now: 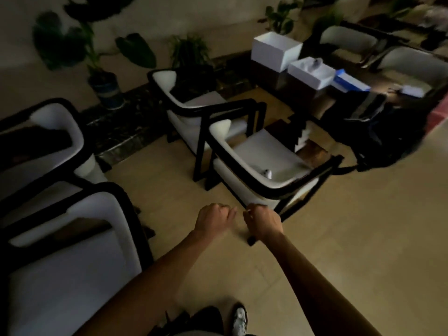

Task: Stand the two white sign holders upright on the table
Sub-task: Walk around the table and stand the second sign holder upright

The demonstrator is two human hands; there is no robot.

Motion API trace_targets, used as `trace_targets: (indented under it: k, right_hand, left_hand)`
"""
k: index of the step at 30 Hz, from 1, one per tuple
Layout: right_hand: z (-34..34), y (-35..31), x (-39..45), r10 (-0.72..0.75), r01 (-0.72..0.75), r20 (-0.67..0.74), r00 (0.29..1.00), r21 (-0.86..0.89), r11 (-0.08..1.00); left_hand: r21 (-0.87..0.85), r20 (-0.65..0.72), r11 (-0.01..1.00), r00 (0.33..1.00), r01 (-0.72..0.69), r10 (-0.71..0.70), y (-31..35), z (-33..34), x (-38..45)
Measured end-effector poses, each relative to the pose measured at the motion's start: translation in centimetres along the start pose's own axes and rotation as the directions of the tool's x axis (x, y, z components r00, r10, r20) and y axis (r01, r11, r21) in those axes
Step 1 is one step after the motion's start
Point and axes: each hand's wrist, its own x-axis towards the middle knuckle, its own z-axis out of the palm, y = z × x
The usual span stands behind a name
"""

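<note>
No legible brand, label or writing anywhere; the frame is dim and motion-blurred. Left hand (215, 220) and right hand (263, 220) sit at lower centre, both grips curled into closed fists, nearly touching; whether either holds anything cannot be told. Two white box-like objects (276, 50) stand on the dark desk (303, 93) at upper right; whether these are the sign holders is unclear. A black-framed white armchair (261, 161) stands just beyond the hands. A shoe (240, 320) is cut off at the bottom edge.
</note>
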Motion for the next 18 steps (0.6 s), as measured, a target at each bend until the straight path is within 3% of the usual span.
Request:
trace_targets:
  k: [9,18]
  right_hand:
    - [-1.4,-4.3,15.3,-0.263,0.265,0.100,0.960,-0.005,0.964]
    - [-1.5,-13.4,32.1,-0.350,0.362,0.189,0.918,-0.033,0.932]
  left_hand:
    - [0.024,-0.022,0.965,0.965,0.262,-0.262,-5.8,-3.1,10.2]
    - [-0.015,-0.020,0.886,0.885,0.464,-0.464,-17.0,-5.9,22.7]
